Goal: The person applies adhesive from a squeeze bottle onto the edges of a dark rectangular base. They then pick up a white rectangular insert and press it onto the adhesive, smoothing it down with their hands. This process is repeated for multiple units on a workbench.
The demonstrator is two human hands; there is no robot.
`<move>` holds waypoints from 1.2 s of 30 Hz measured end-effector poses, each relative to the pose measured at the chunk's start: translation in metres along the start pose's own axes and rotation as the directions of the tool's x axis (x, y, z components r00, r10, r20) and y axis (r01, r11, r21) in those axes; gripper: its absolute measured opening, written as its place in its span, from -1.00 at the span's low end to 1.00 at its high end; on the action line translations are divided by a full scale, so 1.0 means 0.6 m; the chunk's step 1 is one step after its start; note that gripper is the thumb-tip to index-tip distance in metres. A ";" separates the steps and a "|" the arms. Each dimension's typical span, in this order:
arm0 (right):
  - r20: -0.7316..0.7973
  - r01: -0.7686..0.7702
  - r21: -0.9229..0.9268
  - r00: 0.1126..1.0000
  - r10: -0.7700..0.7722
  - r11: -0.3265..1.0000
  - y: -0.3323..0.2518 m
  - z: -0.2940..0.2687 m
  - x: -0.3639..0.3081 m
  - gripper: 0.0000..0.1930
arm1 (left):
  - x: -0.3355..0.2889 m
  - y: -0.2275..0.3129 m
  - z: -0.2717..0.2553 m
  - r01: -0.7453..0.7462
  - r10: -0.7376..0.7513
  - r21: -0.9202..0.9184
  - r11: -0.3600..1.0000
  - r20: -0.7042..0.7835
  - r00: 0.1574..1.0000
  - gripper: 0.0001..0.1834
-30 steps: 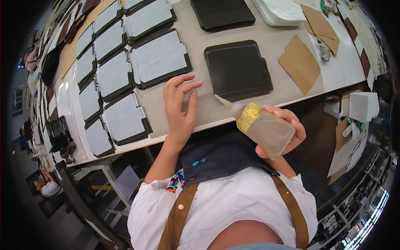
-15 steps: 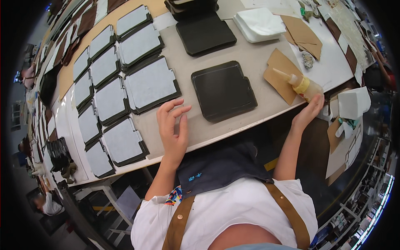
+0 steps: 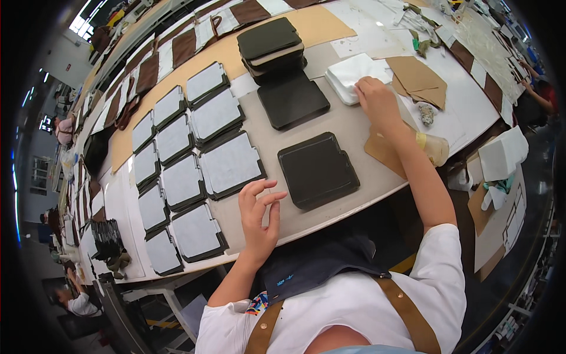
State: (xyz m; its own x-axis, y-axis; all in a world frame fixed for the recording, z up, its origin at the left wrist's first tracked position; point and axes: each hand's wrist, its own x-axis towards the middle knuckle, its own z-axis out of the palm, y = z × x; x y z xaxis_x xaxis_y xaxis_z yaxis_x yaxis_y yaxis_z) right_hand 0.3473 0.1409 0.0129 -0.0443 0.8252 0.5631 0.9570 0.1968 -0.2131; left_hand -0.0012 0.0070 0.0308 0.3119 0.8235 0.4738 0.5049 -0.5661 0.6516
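Observation:
My right hand [image 3: 380,106] reaches over to a stack of thin white sheets [image 3: 348,74], its fingertips closed together at the top sheet's edge. Under my right forearm, a squeeze bottle [image 3: 435,148] with a yellow band lies on a piece of brown card [image 3: 377,150]; the arm hides its nozzle. My left hand [image 3: 257,215] hovers near the table's front edge, fingers curved and apart, holding nothing. Just right of it lies a dark, flat, notched panel [image 3: 318,171] by itself. Beyond that sits another dark panel [image 3: 293,103], touching a tall pile of dark pieces [image 3: 268,41].
Rows of dark panels topped with pale grey sheets [image 3: 230,165] cover the table's left part. More brown card [image 3: 417,79] and a small crumpled lump [image 3: 425,114] lie at the right. Brown and white strips [image 3: 183,47] line the far side. Other people work at the edges.
My right hand has let go of the bottle, now lying on the brown card, and has moved forward and left to the white sheets. My left hand stays beside the single dark panel.

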 end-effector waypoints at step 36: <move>0.536 -0.646 0.602 0.762 0.363 0.469 0.101 -0.025 0.068 -0.61 | 0.338 -0.040 0.276 -0.438 0.342 0.234 0.868 0.358 0.869 -0.44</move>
State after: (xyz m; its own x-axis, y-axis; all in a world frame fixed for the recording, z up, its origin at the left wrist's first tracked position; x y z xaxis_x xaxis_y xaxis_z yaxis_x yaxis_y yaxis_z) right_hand 0.4081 0.1786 0.0351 0.1597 0.9842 -0.0761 0.3054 -0.1226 -0.9443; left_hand 0.1833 0.1937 0.0130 0.7317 0.5349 0.4224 0.4900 -0.8436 0.2196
